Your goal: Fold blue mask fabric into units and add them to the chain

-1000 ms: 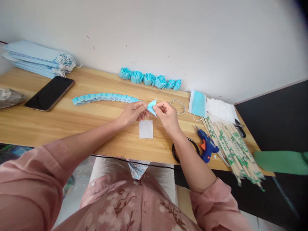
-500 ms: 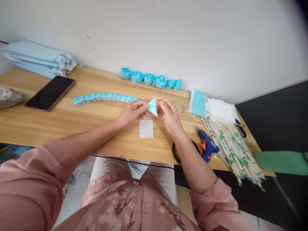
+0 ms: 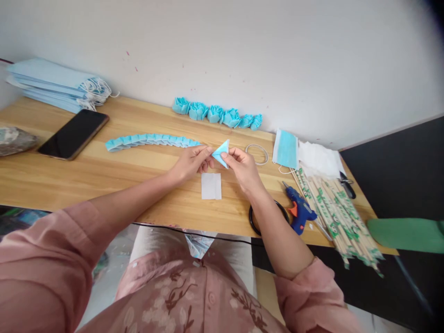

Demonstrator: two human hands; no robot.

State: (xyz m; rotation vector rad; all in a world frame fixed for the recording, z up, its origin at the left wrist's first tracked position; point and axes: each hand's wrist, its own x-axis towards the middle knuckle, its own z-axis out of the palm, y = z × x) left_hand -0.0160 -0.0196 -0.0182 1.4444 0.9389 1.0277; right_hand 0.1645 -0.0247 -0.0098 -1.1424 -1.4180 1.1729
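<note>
A small folded blue triangle [image 3: 221, 151] is held above the wooden table between my two hands. My right hand [image 3: 243, 166] pinches its right side, thumb on the front face. My left hand [image 3: 192, 162] has its fingertips closed at the triangle's left corner. Just below them, a pale square piece [image 3: 211, 186] lies flat on the table. A curved row of overlapping folded blue pieces [image 3: 151, 140] stretches to the left, its right end close to my left hand. Several blue fabric flowers [image 3: 215, 114] stand in a line by the wall.
Stacked blue masks [image 3: 52, 83], a phone [image 3: 73, 134] and a wrapped bundle [image 3: 15, 141] are at the left. On the right are a blue glue gun [image 3: 300, 210], wrapped chopsticks [image 3: 340, 217], a mask [image 3: 286, 149], white sheets [image 3: 321, 159], a tape ring [image 3: 257, 154] and a black ring [image 3: 252, 222].
My right hand has closed on the triangle's right side, its thumb now on the front. My left thumb has shifted from the face to the left corner.
</note>
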